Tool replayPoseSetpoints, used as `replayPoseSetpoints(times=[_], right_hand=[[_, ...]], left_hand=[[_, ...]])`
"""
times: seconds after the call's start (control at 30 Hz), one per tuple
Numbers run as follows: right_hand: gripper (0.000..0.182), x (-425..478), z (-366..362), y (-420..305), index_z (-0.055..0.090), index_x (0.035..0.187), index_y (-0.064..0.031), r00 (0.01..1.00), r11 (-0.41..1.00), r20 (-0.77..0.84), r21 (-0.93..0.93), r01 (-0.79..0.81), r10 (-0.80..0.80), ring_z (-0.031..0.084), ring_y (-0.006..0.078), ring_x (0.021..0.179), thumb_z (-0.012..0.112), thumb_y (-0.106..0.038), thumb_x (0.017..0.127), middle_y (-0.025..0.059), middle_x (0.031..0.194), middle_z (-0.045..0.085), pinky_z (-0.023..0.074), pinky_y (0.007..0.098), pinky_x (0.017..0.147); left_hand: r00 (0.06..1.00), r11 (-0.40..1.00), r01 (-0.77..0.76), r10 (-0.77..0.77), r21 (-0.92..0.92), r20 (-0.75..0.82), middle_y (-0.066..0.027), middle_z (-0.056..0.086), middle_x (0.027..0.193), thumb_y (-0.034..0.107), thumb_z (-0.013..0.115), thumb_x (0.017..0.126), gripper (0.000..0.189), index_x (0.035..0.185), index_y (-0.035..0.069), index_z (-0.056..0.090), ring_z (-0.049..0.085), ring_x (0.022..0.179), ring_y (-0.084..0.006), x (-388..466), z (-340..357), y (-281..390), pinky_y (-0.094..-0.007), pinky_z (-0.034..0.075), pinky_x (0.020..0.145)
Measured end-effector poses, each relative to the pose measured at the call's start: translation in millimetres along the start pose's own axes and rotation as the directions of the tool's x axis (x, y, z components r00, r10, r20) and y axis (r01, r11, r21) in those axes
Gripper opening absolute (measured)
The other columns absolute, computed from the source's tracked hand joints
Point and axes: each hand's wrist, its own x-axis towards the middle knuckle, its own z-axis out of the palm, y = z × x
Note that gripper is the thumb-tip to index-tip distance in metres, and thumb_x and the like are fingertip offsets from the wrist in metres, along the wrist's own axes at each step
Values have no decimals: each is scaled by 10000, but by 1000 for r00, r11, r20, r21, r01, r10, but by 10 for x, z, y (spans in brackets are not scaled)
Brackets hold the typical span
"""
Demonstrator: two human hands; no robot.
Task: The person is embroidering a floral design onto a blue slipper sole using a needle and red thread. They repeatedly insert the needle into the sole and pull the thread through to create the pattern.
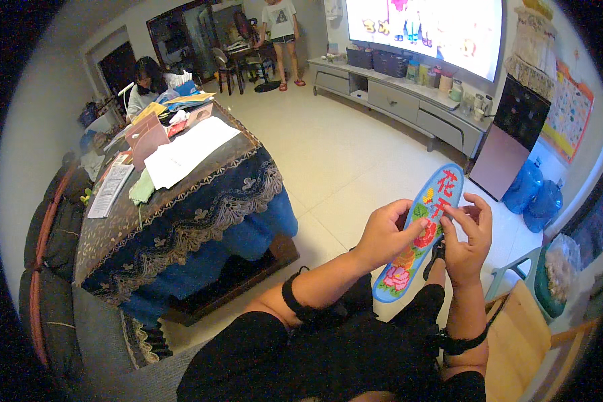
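Note:
A blue embroidered insole [399, 274] with flowers, green leaves and red stitched characters is held up before me at a slant. My left hand [389, 233] grips its left edge near the middle, the thumb lying across the stitched face. At the insole's right edge is my right hand [467, 236], thumb and index fingertip brought close together against the red stitching, the other fingers raised. Whether a needle or thread sits between those fingertips is too small to tell.
Left stands a cloth-covered table [181, 216] with papers [191, 151]; a person [151, 85] sits behind it. Another person [280, 40] stands farther back. A grey TV cabinet [392, 100] lines the wall. Blue water bottles [525, 186] and a wooden chair [520, 336] are at right.

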Motion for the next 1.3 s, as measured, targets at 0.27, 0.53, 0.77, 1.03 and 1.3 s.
replayPoseSetpoints(times=[0.27, 0.53, 0.77, 1.03, 1.3], right_hand=[[281, -12, -130, 56, 622, 913, -66, 983, 968, 111, -185, 167, -148, 519, 293, 900, 687, -54, 640, 135, 980, 543, 425, 339, 778], [693, -59, -483, 929, 180, 1322, -2, 907, 887, -37, 226, -402, 420, 565, 138, 663, 600, -92, 778, 100, 878, 566, 458, 240, 602], [553, -403, -1987, 1933, 234, 1204, 18, 337, 647, -572, 510, -567, 747, 569, 192, 485, 537, -91, 754, 157, 781, 617, 435, 272, 381], [577, -107, -1531, 1833, 373, 1263, 10, 700, 673, -82, 376, -637, 709, 488, 82, 503, 542, -119, 727, 45, 675, 571, 404, 201, 428], [608, 1623, 235, -638, 353, 1316, -174, 925, 968, 356, 247, 46, -135, 428, 88, 524, 554, -79, 751, 5, 596, 475, 372, 238, 497]], left_hand=[[996, 925, -42, 67, 377, -53, -42, 604, 755, 188, 653, 760, 232, 887, 11, 573, 551, 664, -75, 66, 55, -114, -239, 464, 589], [947, 988, 81, -35, 132, -319, -87, 598, 906, 46, 560, 797, 213, 999, -19, 540, 582, 781, -150, 93, -481, 61, -278, 478, 688], [937, 980, 23, 49, 199, -347, -80, 600, 903, 50, 535, 812, 201, 1001, -18, 539, 583, 768, -129, 299, -753, 42, -262, 472, 690], [948, 973, 40, 35, 227, -318, -66, 597, 794, 126, 593, 778, 204, 938, 2, 568, 572, 682, -145, 381, -618, -182, -286, 468, 623], [974, 963, 80, -21, 258, -225, -50, 601, 737, 104, 627, 737, 172, 861, -3, 573, 560, 653, -105, 423, -589, -340, -257, 463, 616]])
